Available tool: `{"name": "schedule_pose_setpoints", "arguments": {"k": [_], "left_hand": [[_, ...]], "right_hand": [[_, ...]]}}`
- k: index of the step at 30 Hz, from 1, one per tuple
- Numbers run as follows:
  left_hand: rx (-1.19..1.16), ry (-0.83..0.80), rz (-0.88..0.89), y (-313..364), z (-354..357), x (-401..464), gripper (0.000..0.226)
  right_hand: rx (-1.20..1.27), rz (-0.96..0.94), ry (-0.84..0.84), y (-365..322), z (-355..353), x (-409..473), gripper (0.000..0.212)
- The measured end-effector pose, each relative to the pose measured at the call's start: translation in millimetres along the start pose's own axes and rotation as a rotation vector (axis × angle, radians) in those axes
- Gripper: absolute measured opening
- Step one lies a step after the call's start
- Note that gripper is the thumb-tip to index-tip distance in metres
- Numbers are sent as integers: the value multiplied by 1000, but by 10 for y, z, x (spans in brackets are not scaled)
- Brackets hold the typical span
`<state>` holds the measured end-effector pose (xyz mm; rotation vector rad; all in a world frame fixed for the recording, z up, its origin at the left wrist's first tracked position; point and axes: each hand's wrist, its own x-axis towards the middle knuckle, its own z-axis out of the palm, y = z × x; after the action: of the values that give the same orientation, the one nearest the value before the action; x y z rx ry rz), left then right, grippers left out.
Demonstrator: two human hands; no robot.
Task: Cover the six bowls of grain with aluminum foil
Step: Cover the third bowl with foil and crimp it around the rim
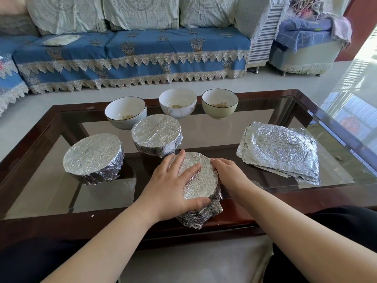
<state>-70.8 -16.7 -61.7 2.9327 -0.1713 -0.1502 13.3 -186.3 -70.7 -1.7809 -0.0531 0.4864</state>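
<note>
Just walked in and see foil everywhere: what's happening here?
A person is covering bowls of grain with foil. Both hands, left hand and right hand, press foil around the nearest bowl. Two other bowls are covered; three bowls behind are open. Spare foil sheets lie at right.

We are reaching both bare forearms forward, our left hand [173, 184] lying flat with fingers spread and thumb stretched toward us, our right hand [229, 170] cupping sideways, fingers curling down, mostly hidden.
</note>
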Motion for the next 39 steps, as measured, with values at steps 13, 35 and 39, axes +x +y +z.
{"name": "schedule_pose_setpoints", "arguments": {"k": [13,35,39], "left_hand": [[0,1,37,-53,11,9,105],[189,-43,-32,49,-171,-47,118],[128,-20,88,5,-126,40,111]], "right_hand": [[51,2,-27,51,-43,-40,28],[-266,-247,131,-12,-44,41,9],[-248,-238,128,6,-48,40,20]]}}
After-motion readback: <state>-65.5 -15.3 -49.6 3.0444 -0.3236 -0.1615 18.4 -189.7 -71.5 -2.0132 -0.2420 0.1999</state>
